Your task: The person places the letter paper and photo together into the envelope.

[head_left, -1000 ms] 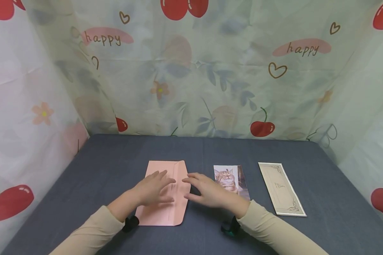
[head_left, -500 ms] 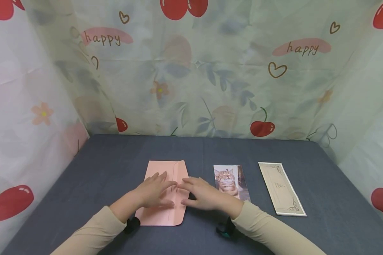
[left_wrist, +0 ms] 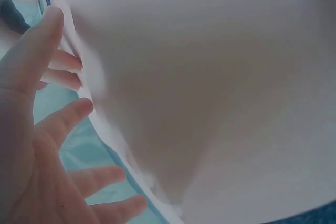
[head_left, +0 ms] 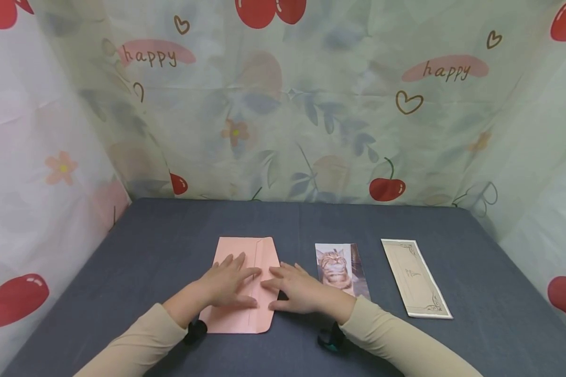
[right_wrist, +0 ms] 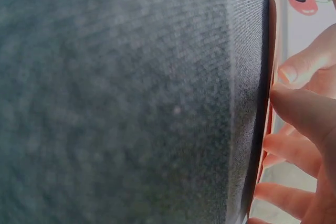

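— Since a second ago, has anything shifted?

— Only the right hand: it has slid left, and its fingertips now lie on the right edge of the pink envelope instead of just off it. Its thumb sits at the envelope's lower right edge.

— And the left hand?

— Same place as before, flat on the middle of the envelope, fingers spread and straight, pressing down rather than grasping. The left wrist view shows those fingers splayed against the paper.

— So neither hand grips anything?

— No. Both are loose and extended, palms down. In the right wrist view the fingertips touch the envelope's edge where it meets the table.

— Where does the envelope lie?

— Flat on the dark grey table, near the front, a little left of centre, long side running away from the person.

— What lies beyond?

— Just right of the right hand, a cat photo; further right, well apart, a cream card with an ornate border. Behind the table hangs a curtain printed with cherries.
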The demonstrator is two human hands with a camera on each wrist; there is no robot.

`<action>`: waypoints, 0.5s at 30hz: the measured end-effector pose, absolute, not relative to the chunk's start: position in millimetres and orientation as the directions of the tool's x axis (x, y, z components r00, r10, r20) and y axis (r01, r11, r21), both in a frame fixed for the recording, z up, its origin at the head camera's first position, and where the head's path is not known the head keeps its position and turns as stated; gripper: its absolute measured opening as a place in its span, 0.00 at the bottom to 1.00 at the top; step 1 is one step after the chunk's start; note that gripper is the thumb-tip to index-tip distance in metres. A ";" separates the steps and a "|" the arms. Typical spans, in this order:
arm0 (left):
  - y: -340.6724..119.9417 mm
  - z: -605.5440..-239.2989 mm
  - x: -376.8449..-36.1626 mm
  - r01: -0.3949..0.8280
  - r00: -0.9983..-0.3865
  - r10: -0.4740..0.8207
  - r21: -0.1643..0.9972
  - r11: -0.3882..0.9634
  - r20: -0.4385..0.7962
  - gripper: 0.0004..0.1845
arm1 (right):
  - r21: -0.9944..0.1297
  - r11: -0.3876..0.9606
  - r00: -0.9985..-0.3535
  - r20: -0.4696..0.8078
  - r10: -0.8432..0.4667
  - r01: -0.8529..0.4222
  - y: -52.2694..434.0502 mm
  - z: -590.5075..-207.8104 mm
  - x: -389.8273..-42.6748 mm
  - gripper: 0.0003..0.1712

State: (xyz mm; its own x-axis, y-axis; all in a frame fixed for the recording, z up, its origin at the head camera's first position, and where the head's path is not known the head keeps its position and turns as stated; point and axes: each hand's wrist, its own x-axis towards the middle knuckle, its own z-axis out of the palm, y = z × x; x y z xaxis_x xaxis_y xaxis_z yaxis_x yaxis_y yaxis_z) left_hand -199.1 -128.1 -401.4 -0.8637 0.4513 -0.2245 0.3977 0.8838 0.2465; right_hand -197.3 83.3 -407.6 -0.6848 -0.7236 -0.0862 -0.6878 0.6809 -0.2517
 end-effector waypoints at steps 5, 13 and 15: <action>-128.4 -401.2 -198.4 0.386 -0.868 0.440 0.246 0.889 -0.229 0.38 | -0.237 0.688 -0.687 -0.100 -0.720 -0.686 82.2 -408.1 -197.1 0.28; -128.6 -400.6 -197.2 0.371 -0.873 0.428 0.253 0.894 -0.235 0.39 | -0.241 0.681 -0.679 -0.102 -0.727 -0.692 81.5 -408.4 -196.5 0.28; -128.6 -401.1 -197.1 0.368 -0.874 0.425 0.250 0.895 -0.237 0.39 | -0.241 0.680 -0.678 -0.104 -0.728 -0.692 81.1 -408.4 -196.5 0.28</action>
State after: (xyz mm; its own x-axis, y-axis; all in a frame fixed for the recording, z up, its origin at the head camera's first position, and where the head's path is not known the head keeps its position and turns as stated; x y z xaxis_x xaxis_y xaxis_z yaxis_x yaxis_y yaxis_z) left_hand -197.1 -128.6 -401.1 -0.8735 0.4254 -0.2367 0.3682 0.8954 0.2504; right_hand -196.5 81.1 -408.4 -0.6781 -0.7275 -0.1043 -0.6924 0.6799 -0.2414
